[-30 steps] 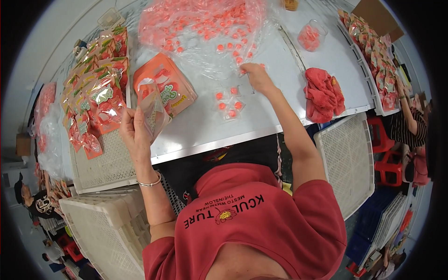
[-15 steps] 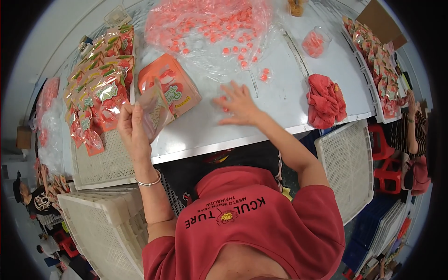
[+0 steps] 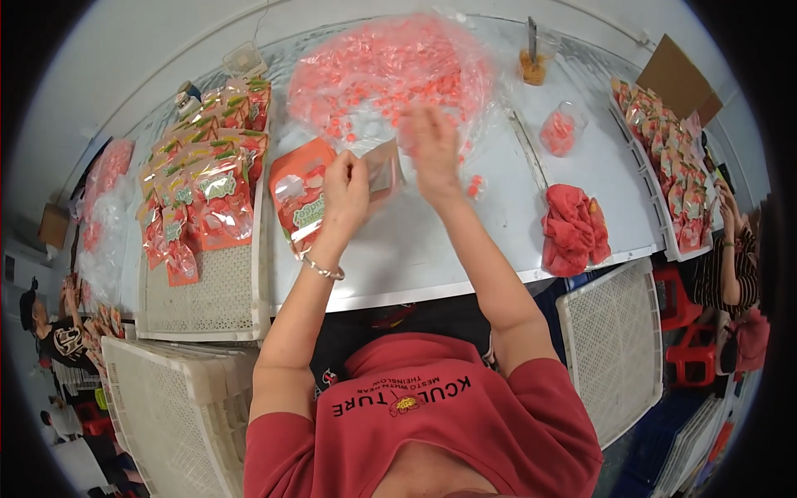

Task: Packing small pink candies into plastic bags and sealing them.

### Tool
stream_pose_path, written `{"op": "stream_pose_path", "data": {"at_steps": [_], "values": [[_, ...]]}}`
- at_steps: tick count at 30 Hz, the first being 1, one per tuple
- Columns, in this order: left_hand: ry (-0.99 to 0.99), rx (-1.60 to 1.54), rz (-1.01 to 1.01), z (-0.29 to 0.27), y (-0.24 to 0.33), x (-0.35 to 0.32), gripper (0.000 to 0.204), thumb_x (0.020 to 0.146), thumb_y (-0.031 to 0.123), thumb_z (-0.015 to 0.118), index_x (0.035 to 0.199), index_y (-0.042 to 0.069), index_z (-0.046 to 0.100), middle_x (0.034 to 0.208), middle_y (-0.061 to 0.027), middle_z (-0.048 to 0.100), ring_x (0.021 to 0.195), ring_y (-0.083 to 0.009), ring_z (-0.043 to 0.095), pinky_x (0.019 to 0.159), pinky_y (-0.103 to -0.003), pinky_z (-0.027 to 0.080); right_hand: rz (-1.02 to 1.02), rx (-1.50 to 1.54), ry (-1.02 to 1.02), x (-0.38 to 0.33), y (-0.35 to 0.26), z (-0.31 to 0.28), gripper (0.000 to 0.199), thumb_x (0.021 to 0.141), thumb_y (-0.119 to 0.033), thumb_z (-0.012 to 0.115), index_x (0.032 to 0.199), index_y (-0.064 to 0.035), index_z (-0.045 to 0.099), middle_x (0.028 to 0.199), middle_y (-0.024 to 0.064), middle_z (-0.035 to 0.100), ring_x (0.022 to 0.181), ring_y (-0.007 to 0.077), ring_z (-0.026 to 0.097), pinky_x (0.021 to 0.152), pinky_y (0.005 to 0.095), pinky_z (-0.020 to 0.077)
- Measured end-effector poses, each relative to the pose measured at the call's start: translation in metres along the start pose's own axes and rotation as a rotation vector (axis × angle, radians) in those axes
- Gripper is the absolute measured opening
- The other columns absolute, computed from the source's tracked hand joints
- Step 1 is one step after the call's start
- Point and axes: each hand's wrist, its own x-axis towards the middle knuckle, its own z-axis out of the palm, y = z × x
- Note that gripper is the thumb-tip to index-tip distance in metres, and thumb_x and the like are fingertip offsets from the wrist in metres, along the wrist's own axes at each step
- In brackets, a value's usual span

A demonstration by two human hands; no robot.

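Observation:
My left hand (image 3: 345, 187) is closed on the edge of a flat pouch (image 3: 384, 173) with a see-through side, holding it tilted above the table. Partly under my left wrist lies a stack of orange-pink printed pouches (image 3: 297, 187). My right hand (image 3: 430, 149), its fingers smeared by motion, is just right of the held pouch, at the near edge of a large clear plastic bag (image 3: 374, 70). Many small coral-pink pieces (image 3: 444, 90) lie in and on that bag. Whether the right hand holds anything is not visible. A small clear packet (image 3: 475, 186) lies right of my right wrist.
Filled pouches (image 3: 220, 187) pile on a white crate (image 3: 199, 300) at left. At right are a red cloth (image 3: 568, 232), a clear jar (image 3: 560, 133) of pink pieces and another crate of pouches (image 3: 685, 178). Co-workers (image 3: 730, 274) are at both sides.
My left hand has moved right with the pouch, now over the stack's right side. My right hand has moved forward to the bag of pink pieces. The view has shifted slightly.

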Motion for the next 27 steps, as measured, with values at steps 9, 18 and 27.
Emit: {"op": "stream_pose_path", "data": {"at_steps": [9,18,27], "values": [[0.145,-0.535,-0.369,0.023,0.022,0.005,0.015,0.088,0.008,0.046,0.074,0.004,0.047,0.068,0.0005,0.047,0.06,-0.0086,0.041,0.055,-0.026,0.038,-0.782,-0.87,-0.54,-0.002,0.023,-0.013,0.011,0.082,-0.012,0.052,0.08,-0.0054,0.06,0.08,0.0084,0.056,0.083,0.0257,0.054,0.082,0.0384,0.037],[0.174,-0.204,-0.002,0.016,-0.006,0.02,0.019,0.089,0.012,0.045,0.074,0.0,0.046,0.071,-0.0088,0.052,0.062,-0.0126,0.043,0.055,-0.03,0.038,-0.382,-0.706,-0.419,-0.002,0.0,0.01,0.017,0.082,-0.02,0.055,0.086,-0.0053,0.06,0.083,0.0089,0.06,0.081,0.0261,0.055,0.075,0.0357,0.0398],[-0.011,-0.171,0.025,-0.011,0.015,0.006,0.026,0.087,0.012,0.053,0.066,0.002,0.043,0.059,0.0008,0.043,0.054,-0.0056,0.037,0.049,-0.024,0.032,-0.285,-1.523,-1.126,-0.009,-0.042,-0.007,0.05,0.067,-0.045,0.072,0.098,-0.0082,0.06,0.091,0.0059,0.06,0.099,0.0205,0.053,0.083,0.0521,0.032]]}}
